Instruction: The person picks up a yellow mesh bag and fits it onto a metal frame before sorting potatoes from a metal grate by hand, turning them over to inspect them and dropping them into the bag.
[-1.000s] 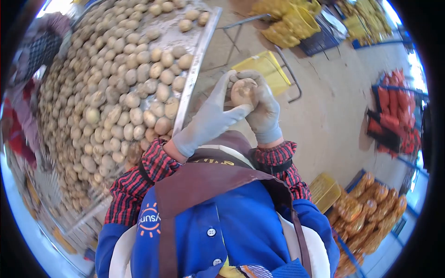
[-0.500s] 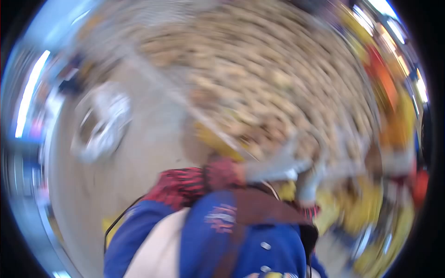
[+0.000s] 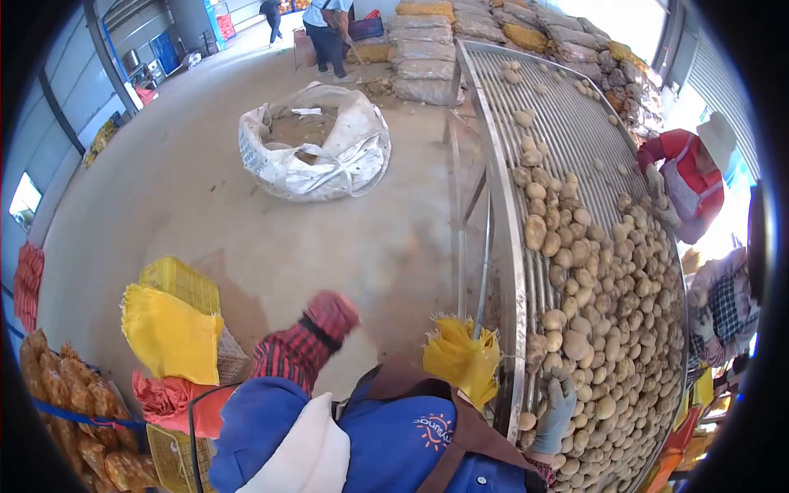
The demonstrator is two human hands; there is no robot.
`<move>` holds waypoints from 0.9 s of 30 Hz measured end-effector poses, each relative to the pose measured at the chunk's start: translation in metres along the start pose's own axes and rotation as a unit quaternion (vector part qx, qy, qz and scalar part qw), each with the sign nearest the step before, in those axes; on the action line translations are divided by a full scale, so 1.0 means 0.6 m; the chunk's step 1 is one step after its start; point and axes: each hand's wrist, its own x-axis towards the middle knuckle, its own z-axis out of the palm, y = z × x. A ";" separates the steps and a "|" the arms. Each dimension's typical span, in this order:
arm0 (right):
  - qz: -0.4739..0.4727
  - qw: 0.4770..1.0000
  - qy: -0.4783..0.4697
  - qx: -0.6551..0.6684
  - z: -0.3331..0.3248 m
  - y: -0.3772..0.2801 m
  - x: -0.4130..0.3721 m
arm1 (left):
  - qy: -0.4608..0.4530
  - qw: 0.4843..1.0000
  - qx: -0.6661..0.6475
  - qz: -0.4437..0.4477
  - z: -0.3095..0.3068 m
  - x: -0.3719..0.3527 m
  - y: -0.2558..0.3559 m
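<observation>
My right hand point(image 3: 557, 411), in a grey glove, rests among the potatoes point(image 3: 604, 353) near the close edge of a slatted metal sorting table point(image 3: 511, 271). Its fingers are slightly bent and spread, touching potatoes, with none plainly gripped. My left arm reaches out over the floor in a red-and-black checked sleeve point(image 3: 297, 349). Past the blurred cuff, no part of my left hand shows. Round, brown potatoes lie thickly over the table's near and right parts, thinning toward the far end.
A white bulk sack point(image 3: 316, 177) holding dirt-coloured stuff stands on the floor. Yellow mesh bags point(image 3: 168, 333) and a yellow crate point(image 3: 185, 283) are at left. Across the table, a person in red point(image 3: 690, 181) handles potatoes. Filled sacks point(image 3: 423, 57) are stacked behind.
The view has swung toward the left and sharpened. Both gloved hands were together over the potatoes; now my left arm is away from the table and my right hand stays on them.
</observation>
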 end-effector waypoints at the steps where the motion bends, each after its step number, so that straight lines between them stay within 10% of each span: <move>1: 0.008 0.999 0.015 0.044 0.034 -0.011 0.008 | -0.009 0.996 -0.055 0.070 -0.008 0.038 0.080; 2: 0.018 0.999 0.018 0.040 0.057 -0.020 0.022 | -0.012 0.993 0.075 0.091 0.134 0.042 0.149; 6: -0.124 0.970 -0.022 -0.210 0.110 -0.002 0.053 | 0.044 0.996 0.027 0.072 -0.027 0.168 0.319; 10: -0.166 0.912 0.033 -0.373 0.139 0.027 0.065 | 0.198 0.967 0.136 -0.088 -0.008 0.177 0.144; 13: -0.169 0.880 0.066 -0.438 0.118 0.055 0.054 | 0.115 0.965 0.084 -0.221 -0.092 0.173 -0.013; 19: -0.048 0.836 0.127 -0.532 0.017 0.114 0.030 | 0.016 0.907 0.279 -0.316 0.099 0.119 -0.208; 27: -0.122 0.767 0.165 -0.609 -0.161 0.160 -0.036 | 0.038 0.867 0.395 -0.301 0.151 0.099 -0.302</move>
